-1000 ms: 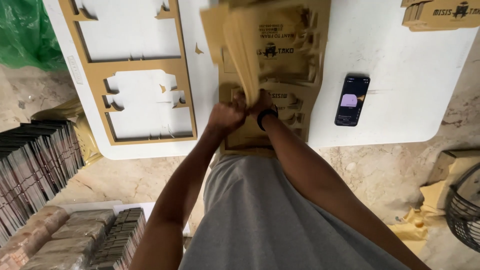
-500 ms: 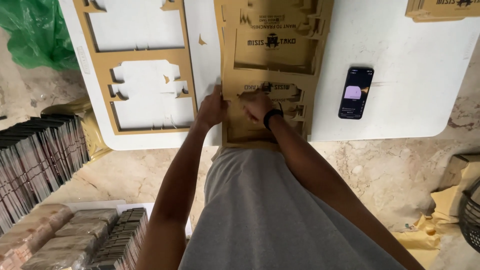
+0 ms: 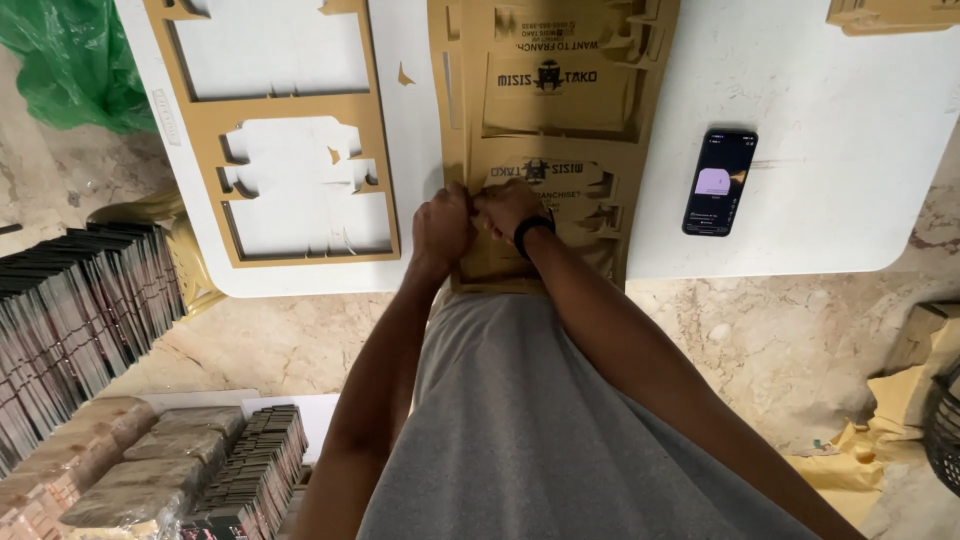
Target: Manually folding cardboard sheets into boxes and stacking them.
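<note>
- Since the earlier frame, both hands had drawn together at the centre of the picture, and the lifted cardboard had dropped flat onto the stack.
- Head view: the left hand (image 3: 443,228) was closed tight, pinching the die-cut cardboard sheet (image 3: 552,140) beside a printed panel; the right hand (image 3: 508,208), wristband on, gripped the same spot, knuckles touching.
- That sheet lay at upper centre on the white table (image 3: 850,150), its near edge overhanging.
- An emptied cardboard frame (image 3: 285,110) sat upper left, a phone (image 3: 719,182) to the right.
- To my eye, punching the panel out cleanly called for pressing close along the cut line, thumbs supporting the frame so the tabs didn't tear.
</note>
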